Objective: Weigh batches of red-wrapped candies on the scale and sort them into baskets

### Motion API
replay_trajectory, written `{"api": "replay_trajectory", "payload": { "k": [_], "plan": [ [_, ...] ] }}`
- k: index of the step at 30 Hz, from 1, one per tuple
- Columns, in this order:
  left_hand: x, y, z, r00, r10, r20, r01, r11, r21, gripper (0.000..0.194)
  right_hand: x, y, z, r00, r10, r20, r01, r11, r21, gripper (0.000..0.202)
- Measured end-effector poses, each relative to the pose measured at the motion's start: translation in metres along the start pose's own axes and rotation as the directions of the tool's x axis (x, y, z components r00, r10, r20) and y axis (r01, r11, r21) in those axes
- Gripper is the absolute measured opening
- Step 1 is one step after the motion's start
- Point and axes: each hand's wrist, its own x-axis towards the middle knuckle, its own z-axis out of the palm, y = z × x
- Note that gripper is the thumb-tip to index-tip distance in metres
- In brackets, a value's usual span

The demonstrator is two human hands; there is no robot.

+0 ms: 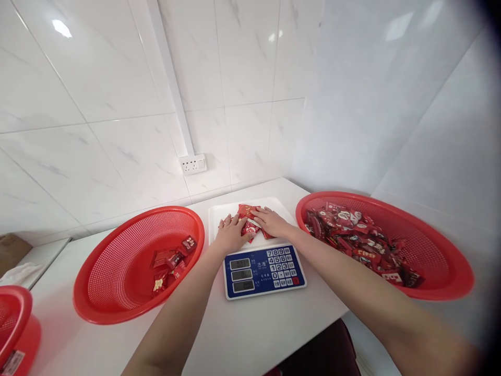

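Observation:
A digital scale (263, 272) with a blue keypad panel and lit number windows stands on the white table. Several small red wrapped packets (251, 230) lie together on its white weighing pan (216, 213). Across the left side of these packets rests my left hand (231, 235), fingers spread and palm down. My right hand (272, 222) lies over their right side, its fingers stretched out flat. Both hands touch the packets without closing round them, and they partly hide them. The display digits are too faint to read surely.
Left of the scale sits a red mesh basket (86, 300) with a few red packets. A fuller red basket (456, 271) heaped with packets is on the right. Another red basket (27, 303) is cut off at lower left. A socket (193, 164) is on the tiled wall.

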Motion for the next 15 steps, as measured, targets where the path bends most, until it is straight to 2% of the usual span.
{"api": "replay_trajectory", "payload": {
  "k": [4, 7, 9, 11, 13, 15],
  "plan": [
    [0.0, 0.002, 0.001, 0.999, -0.023, -0.047, 0.021, 0.999, -0.03, 0.07, -0.014, -0.006, -0.008, 0.994, 0.07, -0.078, -0.071, 0.997, -0.017, 0.045],
    [-0.008, 0.01, -0.003, 0.988, -0.02, -0.153, 0.012, 0.999, -0.051, 0.068, -0.025, -0.008, -0.014, 0.989, 0.109, -0.104, -0.112, 0.994, -0.017, 0.04],
    [-0.02, 0.019, -0.01, 0.966, 0.028, -0.256, -0.052, 0.995, -0.088, 0.061, -0.032, -0.008, -0.015, 0.989, 0.114, -0.097, -0.116, 0.993, -0.012, 0.038],
    [-0.036, 0.029, -0.02, 0.907, 0.114, -0.406, -0.197, 0.965, -0.171, 0.053, -0.039, -0.009, -0.013, 0.991, 0.099, -0.088, -0.098, 0.995, 0.016, 0.038],
    [-0.053, 0.039, -0.031, 0.806, 0.184, -0.562, -0.368, 0.9, -0.233, 0.044, -0.044, -0.012, -0.012, 0.994, 0.071, -0.086, -0.066, 0.996, 0.054, 0.039],
    [-0.067, 0.048, -0.041, 0.71, 0.232, -0.664, -0.481, 0.849, -0.218, 0.038, -0.048, -0.016, -0.011, 0.995, 0.048, -0.083, -0.041, 0.995, 0.086, 0.039]
  ]
}}
